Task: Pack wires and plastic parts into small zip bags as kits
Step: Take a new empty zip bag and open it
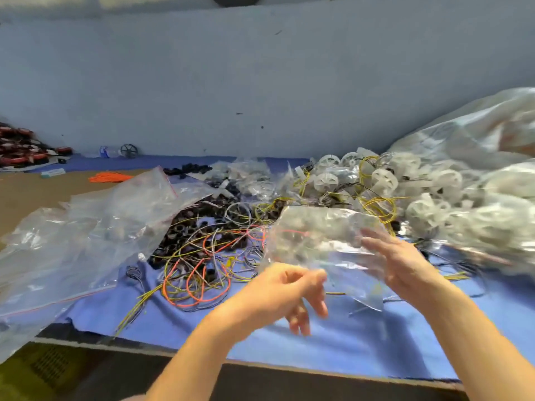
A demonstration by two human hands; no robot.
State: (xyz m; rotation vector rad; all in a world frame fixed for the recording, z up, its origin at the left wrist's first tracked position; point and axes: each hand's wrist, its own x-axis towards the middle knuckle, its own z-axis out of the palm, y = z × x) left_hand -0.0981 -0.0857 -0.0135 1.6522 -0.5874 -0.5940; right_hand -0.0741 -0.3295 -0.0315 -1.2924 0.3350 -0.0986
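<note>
1. Currently, at the far left, a heap of red and black parts (20, 149) is lying against the wall, well apart from the work, and an orange wire bundle (108, 177) is lying on the bare table.
2. Large clear zip bags (86, 227) are sprawling over the left of the blue cloth (347, 351), their edge overlapping a pile of black plastic rings (197, 224).
3. Loose wires (199, 273) in yellow, orange and grey are tangling over and in front of those rings.
4. The left hand (289, 287) is hovering above the cloth just beside the lower edge of the small zip bag (318, 238). Its fingers are curling, but motion blur is hiding whether thumb and forefinger are pinching the plastic.
5. That bag is hanging in the air between both hands, crumpled. Whether the shapes showing through it are inside or behind, I cannot tell.
6. The right hand (402, 264) is lying against the bag's right side with fingers spread and nearly straight. Its thumb is hidden.
7. White plastic wheels (385, 180) threaded with yellow wire are piling up to the right, beside a big clear sack (477, 134).
8. My judgement: one kit bag is being opened or settled for filling. Next comes parting its mouth, which is calling for a firm pinch on each lip, then feeding in wires and a wheel.
</note>
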